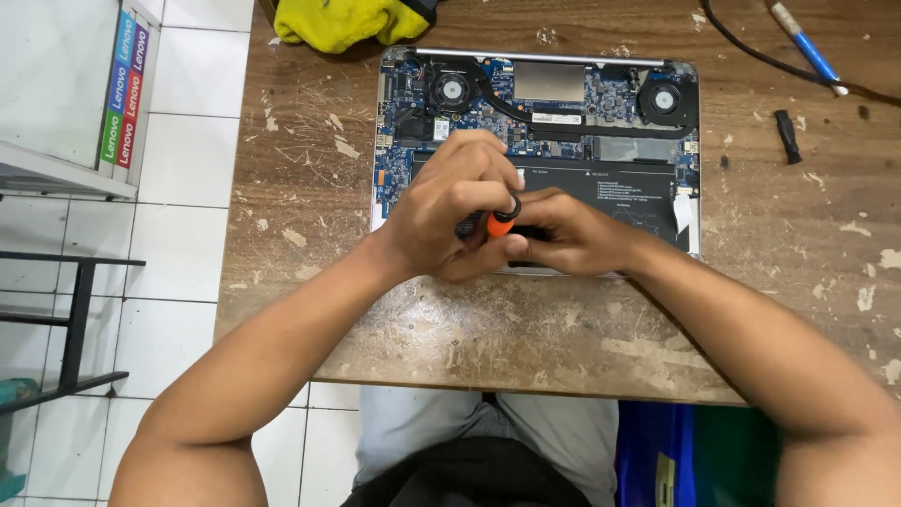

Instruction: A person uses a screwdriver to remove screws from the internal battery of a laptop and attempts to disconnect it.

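The orange-and-black-handled screwdriver point(499, 223) sits between both hands above the near edge of the opened silver laptop point(537, 141). The left hand point(449, 211) has its fingers clenched around the handle; the right hand point(574, 237) pinches its lower part. The exposed laptop shows two round cooling fans and one black battery. It lies on a worn, scratched wooden counter point(526, 329). White floor tiles lie at left.

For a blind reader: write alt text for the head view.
Both hands, left hand and right hand, grip an orange-and-black screwdriver over an opened silver laptop with exposed blue circuit board, on a worn wooden table; a yellow cloth lies behind.
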